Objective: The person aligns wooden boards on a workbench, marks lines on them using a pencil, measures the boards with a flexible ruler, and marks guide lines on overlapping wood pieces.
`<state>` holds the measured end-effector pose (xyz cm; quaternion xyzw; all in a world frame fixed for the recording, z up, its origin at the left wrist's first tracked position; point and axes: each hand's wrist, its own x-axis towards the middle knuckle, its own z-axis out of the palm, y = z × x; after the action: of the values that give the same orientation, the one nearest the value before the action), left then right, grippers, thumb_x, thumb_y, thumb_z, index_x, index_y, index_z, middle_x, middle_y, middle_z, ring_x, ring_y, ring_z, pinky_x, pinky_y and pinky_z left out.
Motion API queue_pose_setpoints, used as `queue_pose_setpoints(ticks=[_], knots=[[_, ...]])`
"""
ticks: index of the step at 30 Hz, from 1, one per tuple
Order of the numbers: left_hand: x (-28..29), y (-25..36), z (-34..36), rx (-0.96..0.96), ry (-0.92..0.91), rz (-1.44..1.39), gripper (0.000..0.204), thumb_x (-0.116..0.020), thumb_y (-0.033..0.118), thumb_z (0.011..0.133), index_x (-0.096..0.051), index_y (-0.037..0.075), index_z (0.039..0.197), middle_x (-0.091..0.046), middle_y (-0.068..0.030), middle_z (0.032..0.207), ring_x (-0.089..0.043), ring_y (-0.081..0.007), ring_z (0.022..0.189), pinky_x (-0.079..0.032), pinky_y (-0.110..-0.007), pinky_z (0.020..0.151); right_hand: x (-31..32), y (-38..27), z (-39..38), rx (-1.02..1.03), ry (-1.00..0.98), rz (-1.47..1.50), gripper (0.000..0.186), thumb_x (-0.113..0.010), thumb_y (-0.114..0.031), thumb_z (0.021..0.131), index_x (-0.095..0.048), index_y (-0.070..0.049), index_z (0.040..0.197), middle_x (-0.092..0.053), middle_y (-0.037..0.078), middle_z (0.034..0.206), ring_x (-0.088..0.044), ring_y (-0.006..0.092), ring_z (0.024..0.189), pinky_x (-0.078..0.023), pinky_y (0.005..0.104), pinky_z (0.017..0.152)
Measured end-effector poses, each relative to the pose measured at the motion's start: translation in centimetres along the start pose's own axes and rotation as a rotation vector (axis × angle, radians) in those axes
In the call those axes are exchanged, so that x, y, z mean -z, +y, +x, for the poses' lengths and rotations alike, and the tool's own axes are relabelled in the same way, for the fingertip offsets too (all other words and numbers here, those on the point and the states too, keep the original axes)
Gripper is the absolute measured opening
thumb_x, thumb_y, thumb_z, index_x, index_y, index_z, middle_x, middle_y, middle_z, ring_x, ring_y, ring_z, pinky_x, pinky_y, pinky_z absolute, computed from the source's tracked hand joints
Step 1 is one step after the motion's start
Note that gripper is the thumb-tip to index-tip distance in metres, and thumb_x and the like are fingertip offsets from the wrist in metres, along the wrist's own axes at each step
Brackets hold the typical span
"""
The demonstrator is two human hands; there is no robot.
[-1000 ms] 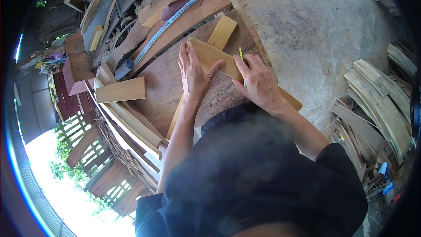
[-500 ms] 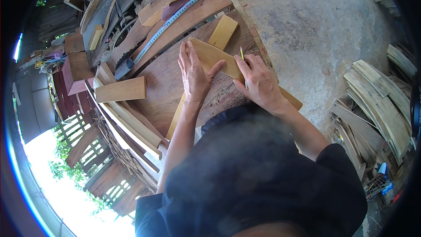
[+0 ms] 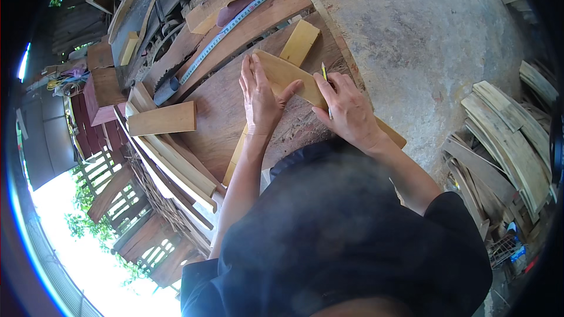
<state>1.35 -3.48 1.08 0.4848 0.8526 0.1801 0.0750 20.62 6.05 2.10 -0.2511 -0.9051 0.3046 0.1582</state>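
A short, flat piece of pale wood point(image 3: 286, 74) is held tilted between my two hands above a brown wooden work surface point(image 3: 220, 103). My left hand point(image 3: 260, 103) grips its left end, fingers along the outer edge and thumb reaching over the near face. At the other end, my right hand point(image 3: 351, 111) pinches the board and also holds a yellow pencil point(image 3: 324, 70), tip pointing up and away. Beyond the board lies a pale wooden block point(image 3: 300, 42). A wood strip point(image 3: 236, 154) shows beside my left forearm, and another wood end point(image 3: 390, 133) sticks out past my right wrist.
An extended tape measure point(image 3: 242, 16) crosses the boards at the far side. A loose wood block point(image 3: 162, 120) rests at the left, above long slats point(image 3: 176, 161). Stacked curved boards point(image 3: 510, 141) lie on the right, beside the concrete floor point(image 3: 417, 47).
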Motion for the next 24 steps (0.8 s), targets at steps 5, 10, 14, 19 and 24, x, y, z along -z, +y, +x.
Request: queue_pose_setpoints(ticks=[5, 10, 14, 19, 24], knots=[[0.0, 0.0, 0.0, -0.002, 0.001, 0.007, 0.116, -0.083, 0.057, 0.078, -0.031, -0.014, 0.153, -0.033, -0.0327, 0.156, -0.039, -0.0492, 0.140, -0.037, -0.052, 0.116, 0.0, 0.1, 0.0, -0.023, -0.017, 0.059, 0.068, -0.081, -0.014, 0.083, -0.052, 0.003, 0.142, -0.057, 0.020, 0.120, -0.059, 0.0344, 0.114, -0.052, 0.0414, 0.098], [0.0, 0.1, 0.0, 0.000, 0.004, -0.002, 0.116, -0.083, 0.058, 0.078, -0.031, -0.014, 0.153, -0.033, -0.0328, 0.156, -0.039, -0.0493, 0.140, -0.037, -0.052, 0.116, 1.2, 0.6, 1.3, 0.041, 0.135, 0.138, 0.069, -0.080, -0.015, 0.085, -0.049, 0.001, 0.145, -0.058, 0.021, 0.124, -0.061, 0.0332, 0.113, -0.052, 0.0410, 0.098], [0.1, 0.3, 0.0, 0.030, -0.009, -0.007, 0.112, -0.084, 0.055, 0.079, -0.033, -0.012, 0.153, -0.034, -0.0316, 0.156, -0.036, -0.0475, 0.145, -0.036, -0.052, 0.118, 1.3, 2.0, 3.7, -0.062, 0.157, 0.587, 0.045, -0.071, -0.015, 0.097, -0.059, 0.000, 0.138, -0.067, 0.013, 0.108, -0.067, 0.0218, 0.092, -0.055, 0.0343, 0.084], [0.0, 0.1, 0.0, 0.021, -0.003, -0.003, 0.115, -0.083, 0.057, 0.078, -0.032, -0.013, 0.153, -0.033, -0.0320, 0.157, -0.037, -0.0480, 0.143, -0.036, -0.052, 0.118, 2.6, 2.0, 6.3, -0.318, -0.153, 0.903, 0.052, -0.054, -0.048, 0.108, -0.076, -0.002, 0.116, -0.069, 0.005, 0.073, -0.067, 0.0088, 0.070, -0.053, 0.0260, 0.066], [-0.3, 0.0, 0.0, 0.018, 0.003, 0.000, 0.118, -0.083, 0.058, 0.077, -0.030, -0.013, 0.154, -0.032, -0.0326, 0.157, -0.038, -0.0488, 0.142, -0.037, -0.051, 0.117, -1.2, 3.0, 8.1, -0.216, 0.024, 0.818, 0.054, -0.055, -0.051, 0.106, -0.079, -0.003, 0.109, -0.076, 0.011, 0.083, -0.073, 0.0199, 0.077, -0.054, 0.0337, 0.067]])
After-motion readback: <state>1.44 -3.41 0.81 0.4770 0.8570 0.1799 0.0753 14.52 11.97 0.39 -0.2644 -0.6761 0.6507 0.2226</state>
